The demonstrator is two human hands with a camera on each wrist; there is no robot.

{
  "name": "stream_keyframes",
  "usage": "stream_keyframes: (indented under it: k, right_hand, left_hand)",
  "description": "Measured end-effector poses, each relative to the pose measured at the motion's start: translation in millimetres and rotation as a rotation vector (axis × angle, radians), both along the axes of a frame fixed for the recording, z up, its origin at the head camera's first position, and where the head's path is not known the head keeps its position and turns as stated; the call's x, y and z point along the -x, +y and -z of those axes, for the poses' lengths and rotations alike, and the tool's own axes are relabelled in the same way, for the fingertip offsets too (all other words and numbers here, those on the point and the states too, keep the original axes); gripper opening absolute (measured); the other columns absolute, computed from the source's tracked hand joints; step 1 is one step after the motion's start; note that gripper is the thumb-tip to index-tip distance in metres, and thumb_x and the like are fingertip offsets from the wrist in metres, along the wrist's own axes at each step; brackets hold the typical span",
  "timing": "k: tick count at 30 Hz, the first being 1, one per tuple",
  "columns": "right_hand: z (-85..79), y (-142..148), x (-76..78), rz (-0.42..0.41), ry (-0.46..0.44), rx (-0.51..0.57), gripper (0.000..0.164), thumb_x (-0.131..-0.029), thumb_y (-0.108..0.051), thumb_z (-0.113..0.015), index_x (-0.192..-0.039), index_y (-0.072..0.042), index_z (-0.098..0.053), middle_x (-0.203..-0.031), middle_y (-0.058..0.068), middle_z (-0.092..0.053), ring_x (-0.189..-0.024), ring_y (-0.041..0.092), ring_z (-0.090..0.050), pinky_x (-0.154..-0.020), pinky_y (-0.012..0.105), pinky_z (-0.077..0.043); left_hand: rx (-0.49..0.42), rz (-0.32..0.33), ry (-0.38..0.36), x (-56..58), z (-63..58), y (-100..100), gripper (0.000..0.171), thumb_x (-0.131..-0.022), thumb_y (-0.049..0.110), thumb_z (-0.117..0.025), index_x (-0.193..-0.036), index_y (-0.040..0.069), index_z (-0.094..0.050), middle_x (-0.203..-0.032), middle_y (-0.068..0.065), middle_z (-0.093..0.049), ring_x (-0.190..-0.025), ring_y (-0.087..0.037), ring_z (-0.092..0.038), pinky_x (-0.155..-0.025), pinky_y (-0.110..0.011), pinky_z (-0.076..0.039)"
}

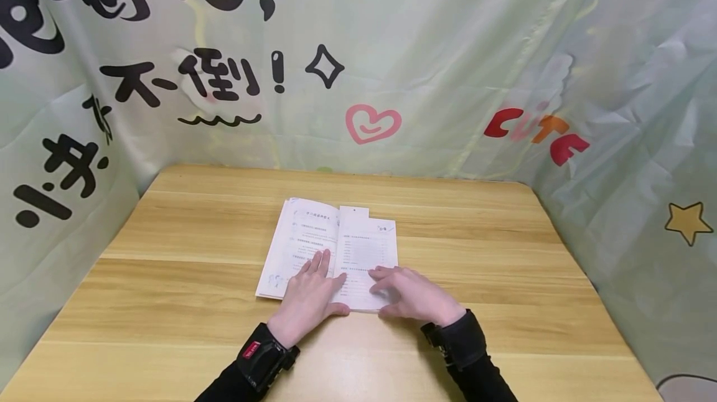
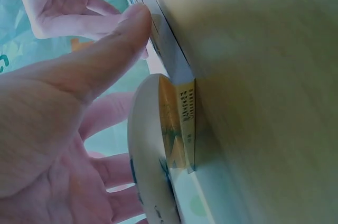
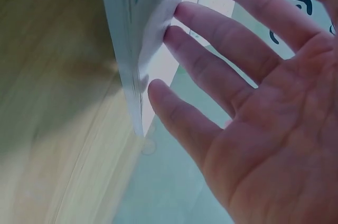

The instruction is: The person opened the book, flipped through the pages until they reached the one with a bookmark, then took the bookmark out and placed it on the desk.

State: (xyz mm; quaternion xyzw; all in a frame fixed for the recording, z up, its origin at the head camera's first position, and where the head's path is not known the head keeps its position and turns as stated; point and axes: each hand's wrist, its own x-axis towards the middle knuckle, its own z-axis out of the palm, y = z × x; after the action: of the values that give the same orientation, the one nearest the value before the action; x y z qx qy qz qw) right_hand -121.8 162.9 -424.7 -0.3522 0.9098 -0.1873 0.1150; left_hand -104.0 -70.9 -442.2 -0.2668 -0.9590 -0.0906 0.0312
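An open book (image 1: 366,243) with printed pages lies on the wooden table. My left hand (image 1: 307,299) rests on its left page with fingers straight, the thumb by the lower edge near the spine. In the left wrist view the left thumb (image 2: 113,49) reaches to the book's edge, close by a yellow printed strip (image 2: 186,113). My right hand (image 1: 414,295) is over the lower right page, fingers slightly bent. Seen from the right wrist, the right hand's (image 3: 264,97) fingertips are right at the white page. A white card (image 1: 354,211) sticks out above the right page.
The book sits around the middle of the light wooden table (image 1: 196,228). Behind and beside the table hangs a pale green cloth (image 1: 437,47) with black lettering, a pink heart and a yellow star.
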Motion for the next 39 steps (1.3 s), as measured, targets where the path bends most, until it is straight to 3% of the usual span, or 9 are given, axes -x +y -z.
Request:
stream_keyframes:
  k: [9, 13, 16, 24, 27, 30, 34, 37, 39]
  right_hand:
    - [-4.5, 6, 0.7, -0.021, -0.020, 0.075, 0.014, -0.080, -0.015, -0.072, -0.091, -0.008, -0.077, -0.123, 0.014, -0.064, -0.117, 0.029, -0.055, -0.098, 0.049, -0.046]
    - [-5.1, 8, 1.4, -0.042, 0.011, 0.095, 0.011, -0.082, -0.008, -0.069, -0.090, -0.007, -0.077, -0.118, 0.012, -0.068, -0.116, 0.027, -0.057, -0.104, 0.055, -0.037]
    - [-4.3, 7, 2.6, -0.074, 0.093, 0.124, 0.014, -0.081, -0.004, -0.070, -0.094, -0.004, -0.076, -0.111, 0.012, -0.070, -0.112, 0.026, -0.060, -0.106, 0.059, -0.031]
    - [-3.5, -4, 6.0, -0.065, 0.344, 0.302, 0.012, -0.077, -0.001, -0.073, -0.086, -0.009, -0.075, -0.089, 0.001, -0.074, -0.094, 0.015, -0.065, -0.099, 0.054, -0.043]
    - [-2.9, -7, 6.3, -0.052, 0.455, 0.374, 0.011, -0.075, -0.004, -0.076, -0.083, -0.010, -0.074, -0.093, 0.003, -0.073, -0.098, 0.018, -0.064, -0.099, 0.054, -0.043]
    - [-1.9, -10, 6.7, -0.008, 0.570, 0.428, 0.020, -0.071, -0.007, -0.079, -0.090, -0.008, -0.073, -0.111, 0.009, -0.069, -0.112, 0.027, -0.056, -0.102, 0.055, -0.039]
    - [-2.0, -13, 6.1, 0.103, 0.625, 0.483, 0.048, -0.073, -0.008, -0.079, -0.118, -0.003, -0.063, -0.135, 0.017, -0.051, -0.126, 0.034, -0.041, -0.104, 0.053, -0.036]
    - [-1.2, -15, 4.2, 0.180, 0.584, 0.518, 0.060, -0.076, -0.007, -0.077, -0.130, 0.000, -0.052, -0.133, 0.019, -0.045, -0.123, 0.032, -0.041, -0.100, 0.050, -0.040]
    - [0.8, -18, 2.8, 0.201, 0.520, 0.539, 0.057, -0.077, -0.005, -0.075, -0.128, 0.002, -0.050, -0.125, 0.016, -0.048, -0.115, 0.030, -0.046, -0.095, 0.049, -0.045]
  left_hand:
    - [-0.030, 0.011, -0.016, -0.4, -2.8, 0, 0.050, -0.078, 0.049, -0.066, -0.115, 0.016, -0.072, -0.139, -0.033, -0.042, -0.127, -0.048, -0.038, -0.103, -0.058, -0.037]
    - [-0.069, -0.001, -0.042, -1.0, -3.3, 0, 0.042, -0.081, 0.045, -0.067, -0.109, 0.015, -0.075, -0.139, -0.031, -0.043, -0.127, -0.049, -0.037, -0.101, -0.062, -0.037]
    - [-0.080, -0.005, -0.042, -1.3, -3.5, 1, 0.040, -0.081, 0.045, -0.068, -0.106, 0.015, -0.076, -0.139, -0.030, -0.045, -0.126, -0.050, -0.037, -0.098, -0.064, -0.038]
    - [-0.055, 0.016, 0.070, -1.4, -2.7, 4, 0.035, -0.081, 0.043, -0.068, -0.098, 0.013, -0.076, -0.130, -0.028, -0.055, -0.119, -0.052, -0.045, -0.096, -0.064, -0.040]
    - [-0.055, 0.011, 0.124, -1.1, -1.5, 7, 0.031, -0.082, 0.039, -0.067, -0.096, 0.012, -0.075, -0.125, -0.025, -0.060, -0.115, -0.050, -0.050, -0.094, -0.064, -0.042]
    - [-0.084, 0.007, 0.163, 0.1, 0.5, 9, 0.027, -0.083, 0.034, -0.067, -0.095, 0.010, -0.073, -0.117, -0.019, -0.066, -0.110, -0.047, -0.055, -0.092, -0.064, -0.043]
    - [-0.181, -0.023, 0.165, 1.8, 0.9, 9, 0.033, -0.084, 0.024, -0.068, -0.112, 0.007, -0.069, -0.110, -0.015, -0.070, -0.103, -0.043, -0.060, -0.085, -0.062, -0.048]
    - [-0.306, -0.077, 0.130, 3.0, -2.9, 5, 0.053, -0.085, 0.017, -0.067, -0.135, 0.005, -0.055, -0.092, -0.015, -0.072, -0.076, -0.032, -0.066, -0.063, -0.047, -0.057]
    - [-0.389, -0.110, 0.129, 4.0, -6.8, 2, 0.065, -0.085, 0.012, -0.067, -0.145, 0.005, -0.042, -0.079, -0.011, -0.069, -0.057, -0.021, -0.060, -0.047, -0.035, -0.053]
